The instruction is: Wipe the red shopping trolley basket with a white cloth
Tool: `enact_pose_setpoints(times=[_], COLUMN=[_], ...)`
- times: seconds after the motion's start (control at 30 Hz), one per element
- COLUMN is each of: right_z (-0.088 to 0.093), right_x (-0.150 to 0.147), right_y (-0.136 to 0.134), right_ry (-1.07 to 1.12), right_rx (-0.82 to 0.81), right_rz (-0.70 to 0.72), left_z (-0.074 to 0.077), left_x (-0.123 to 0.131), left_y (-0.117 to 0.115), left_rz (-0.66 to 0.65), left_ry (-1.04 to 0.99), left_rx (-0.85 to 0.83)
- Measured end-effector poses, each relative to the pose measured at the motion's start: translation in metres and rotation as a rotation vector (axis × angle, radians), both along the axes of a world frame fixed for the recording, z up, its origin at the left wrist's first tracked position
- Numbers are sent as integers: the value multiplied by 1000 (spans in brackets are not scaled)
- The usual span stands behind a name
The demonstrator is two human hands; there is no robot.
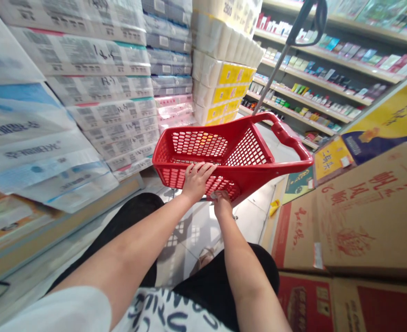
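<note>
A red plastic shopping basket [248, 171] with meshed sides stands in front of my knees, its curved handle at the right. My left hand [197, 179] is hooked over the near rim, fingers bent toward the inside. Lower down, my right hand [223, 203] presses against the outer near side with its fingers closed. A bit of a pale, crumpled cloth [214, 195] shows at those fingertips; most of it is hidden. Through the mesh I see no goods inside the basket.
Stacked paper packs [120, 60] rise at the left, with yellow-labelled tissue rolls [232, 74] behind. Shelves of small boxes [341, 74] fill the back right. Cardboard cartons [372, 207] stand close at my right. A grey-handled pole [272, 76] rises behind the basket.
</note>
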State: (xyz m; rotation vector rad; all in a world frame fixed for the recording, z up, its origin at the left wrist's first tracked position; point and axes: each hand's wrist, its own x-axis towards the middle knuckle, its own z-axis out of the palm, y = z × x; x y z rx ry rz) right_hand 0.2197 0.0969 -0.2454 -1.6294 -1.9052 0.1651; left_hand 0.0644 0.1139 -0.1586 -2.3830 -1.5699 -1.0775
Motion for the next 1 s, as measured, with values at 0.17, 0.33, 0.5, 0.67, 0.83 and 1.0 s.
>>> enact_pose_setpoints(times=[0.17, 0.33, 0.5, 0.67, 0.83, 1.0], right_z=[8, 20, 31, 35, 30, 12], right_x=[3, 7, 17, 24, 30, 31], right_y=[1, 0, -1, -2, 1, 5], right_ry=[107, 161, 238, 286, 399, 436], right_rx=[7, 1, 23, 165, 126, 59], right_rz=[-60, -134, -236, -263, -363, -494], left_z=[-2, -1, -1, -1, 2, 2], left_x=[-1, 0, 1, 2, 2, 3], left_y=[1, 1, 2, 3, 3, 2], left_rz=[-21, -27, -23, -30, -33, -32], left_ry=[-1, -18, -16, -4, 8, 11], left_rx=[19, 20, 24, 24, 14, 11])
